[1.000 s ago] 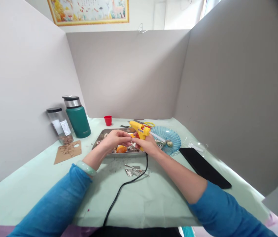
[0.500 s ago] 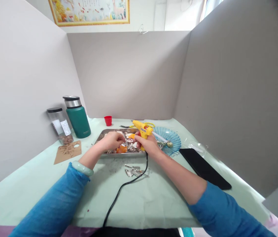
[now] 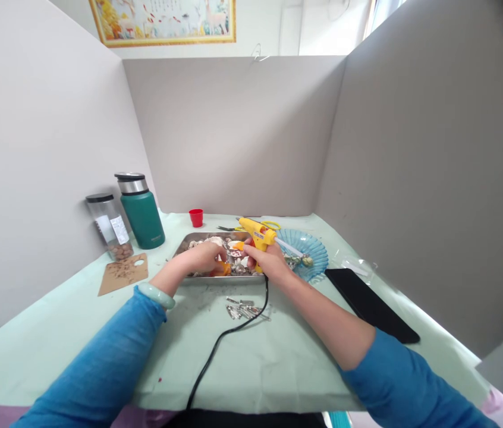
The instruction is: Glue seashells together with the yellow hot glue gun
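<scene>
Metal, plastic and cloth on the counter

Shiny steel tray [image 3: 189, 240]; glossy yellow plastic glue gun [image 3: 255, 233]; clear blue ribbed glass-like dish [image 3: 314, 246] at 3 o'clock; matt pale-green cloth on counter [image 3: 55, 333]; matt cardboard [image 3: 123, 274].

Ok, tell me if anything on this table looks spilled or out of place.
Small dark crumbs are scattered on the table cover in front of the metal tray, beside a loose heap of metal clips. The glue gun's cord trails across them.
</scene>
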The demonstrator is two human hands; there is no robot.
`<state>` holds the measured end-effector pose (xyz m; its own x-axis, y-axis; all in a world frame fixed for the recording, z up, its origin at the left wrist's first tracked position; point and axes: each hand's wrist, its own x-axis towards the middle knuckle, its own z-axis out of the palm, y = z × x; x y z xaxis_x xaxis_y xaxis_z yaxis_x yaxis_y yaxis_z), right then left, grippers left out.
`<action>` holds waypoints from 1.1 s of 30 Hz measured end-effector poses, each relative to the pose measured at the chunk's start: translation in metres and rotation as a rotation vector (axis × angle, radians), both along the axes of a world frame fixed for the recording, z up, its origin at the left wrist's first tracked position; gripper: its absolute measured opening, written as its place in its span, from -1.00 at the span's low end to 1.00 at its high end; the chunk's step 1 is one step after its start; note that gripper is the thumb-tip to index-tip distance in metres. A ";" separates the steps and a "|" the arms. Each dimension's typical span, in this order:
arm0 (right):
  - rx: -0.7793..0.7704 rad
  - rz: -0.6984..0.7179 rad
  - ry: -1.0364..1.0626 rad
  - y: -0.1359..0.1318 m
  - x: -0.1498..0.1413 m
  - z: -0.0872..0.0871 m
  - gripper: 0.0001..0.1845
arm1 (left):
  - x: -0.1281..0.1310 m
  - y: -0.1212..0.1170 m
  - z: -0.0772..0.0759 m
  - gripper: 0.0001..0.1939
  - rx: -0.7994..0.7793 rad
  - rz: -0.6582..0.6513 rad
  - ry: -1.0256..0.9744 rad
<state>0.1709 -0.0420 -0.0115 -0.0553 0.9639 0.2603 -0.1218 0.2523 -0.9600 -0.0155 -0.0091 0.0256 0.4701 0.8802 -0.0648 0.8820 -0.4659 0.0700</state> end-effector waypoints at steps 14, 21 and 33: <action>-0.008 0.016 -0.007 0.002 0.001 -0.002 -0.75 | -0.046 0.035 -0.008 -0.72 0.022 0.349 -0.521; -0.004 0.024 0.012 0.000 0.001 -0.002 -0.74 | -0.052 0.023 0.001 -0.76 -0.176 0.373 -0.767; 0.007 0.005 0.000 0.004 0.001 -0.005 -0.71 | -0.063 0.010 0.014 -0.77 -0.257 0.284 -0.880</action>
